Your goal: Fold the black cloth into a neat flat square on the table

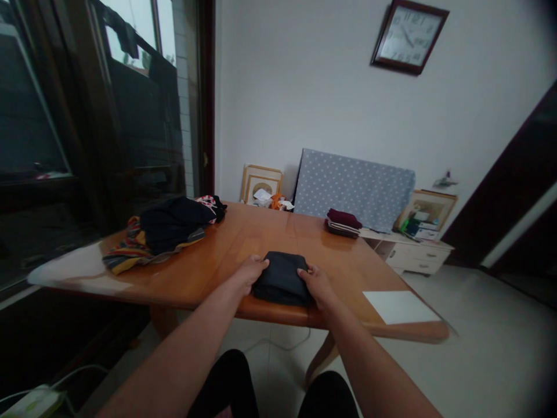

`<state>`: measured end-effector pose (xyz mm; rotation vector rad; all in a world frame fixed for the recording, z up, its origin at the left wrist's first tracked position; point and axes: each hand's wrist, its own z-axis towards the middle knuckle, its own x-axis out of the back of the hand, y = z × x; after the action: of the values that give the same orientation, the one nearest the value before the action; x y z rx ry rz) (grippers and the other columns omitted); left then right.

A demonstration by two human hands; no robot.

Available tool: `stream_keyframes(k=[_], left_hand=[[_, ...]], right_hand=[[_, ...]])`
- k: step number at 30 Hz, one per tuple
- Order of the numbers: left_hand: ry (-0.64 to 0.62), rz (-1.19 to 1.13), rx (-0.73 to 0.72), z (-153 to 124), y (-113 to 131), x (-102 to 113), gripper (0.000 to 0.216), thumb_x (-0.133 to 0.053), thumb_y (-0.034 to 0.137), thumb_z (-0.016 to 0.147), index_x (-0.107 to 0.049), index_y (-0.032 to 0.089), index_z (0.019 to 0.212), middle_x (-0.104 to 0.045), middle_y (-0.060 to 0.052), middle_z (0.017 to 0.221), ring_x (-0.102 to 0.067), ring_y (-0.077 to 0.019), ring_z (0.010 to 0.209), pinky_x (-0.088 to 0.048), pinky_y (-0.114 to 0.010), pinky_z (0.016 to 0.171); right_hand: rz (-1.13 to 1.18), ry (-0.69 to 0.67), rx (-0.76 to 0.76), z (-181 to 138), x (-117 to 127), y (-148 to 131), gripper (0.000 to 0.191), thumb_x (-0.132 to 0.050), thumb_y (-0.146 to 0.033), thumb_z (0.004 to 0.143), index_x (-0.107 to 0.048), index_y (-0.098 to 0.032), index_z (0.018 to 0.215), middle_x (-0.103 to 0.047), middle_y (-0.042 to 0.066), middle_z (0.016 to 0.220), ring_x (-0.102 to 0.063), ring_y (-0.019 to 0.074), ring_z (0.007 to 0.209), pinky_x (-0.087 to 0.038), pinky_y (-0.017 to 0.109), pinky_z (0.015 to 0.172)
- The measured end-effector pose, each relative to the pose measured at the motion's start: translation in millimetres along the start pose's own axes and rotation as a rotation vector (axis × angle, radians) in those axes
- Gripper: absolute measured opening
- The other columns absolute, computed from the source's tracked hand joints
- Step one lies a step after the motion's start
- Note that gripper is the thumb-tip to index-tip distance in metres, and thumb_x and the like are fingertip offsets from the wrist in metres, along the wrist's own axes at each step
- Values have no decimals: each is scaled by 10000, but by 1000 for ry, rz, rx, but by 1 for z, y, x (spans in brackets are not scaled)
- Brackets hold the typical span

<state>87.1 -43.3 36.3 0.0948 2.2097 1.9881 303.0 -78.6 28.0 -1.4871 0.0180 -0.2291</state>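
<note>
A folded dark cloth (282, 277) lies near the front edge of the wooden table (261, 238). My left hand (250, 271) grips its left side, fingers curled onto the fabric. My right hand (317, 284) clasps its right side the same way. Both forearms reach in from the bottom of the view.
A loose heap of dark and striped clothes (163, 232) sits at the table's left. A small folded stack with a maroon piece (343, 223) rests at the far right edge. Beyond stand a dotted grey panel (352, 188), a low white cabinet (409, 252) and picture frames (260, 183).
</note>
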Motion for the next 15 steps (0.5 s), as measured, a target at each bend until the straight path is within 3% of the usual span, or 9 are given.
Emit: stream_keyframes(k=[4,8,12,15], left_hand=[[40,190,-90,6,-5,0,257,-676,356,817,-618,182,997,-689,-102,1014,-636,-254,972,-483,-367,879],[161,526,-341,13,10,-9,269,-612,373,854,-643,182,1042,-639,-152,1199,-534,-310,1206,-354,-410,1053],[-29,668,-519,21,14,-20,454,-484,459,932,-598,185,1275,-511,-145,1452,-370,-282,1408,-175,-375,1171],[-200,825,-439,22,1,-19,563,-454,529,940,-510,216,1405,-358,-124,1576,-189,-294,1498,-38,-470,1190]], right_hand=[[-105,45,21,8,6,17,410,-647,-458,784,-687,-164,1066,-738,110,1032,-691,250,937,-533,367,830],[-186,59,40,11,9,21,459,-619,-483,808,-675,-166,1135,-725,109,1093,-681,235,984,-519,352,856],[-179,71,44,8,10,19,472,-596,-493,825,-679,-152,1140,-724,112,1084,-673,228,981,-507,340,857],[-111,55,59,4,12,19,443,-571,-491,834,-690,-158,1101,-725,98,1076,-664,221,978,-504,322,850]])
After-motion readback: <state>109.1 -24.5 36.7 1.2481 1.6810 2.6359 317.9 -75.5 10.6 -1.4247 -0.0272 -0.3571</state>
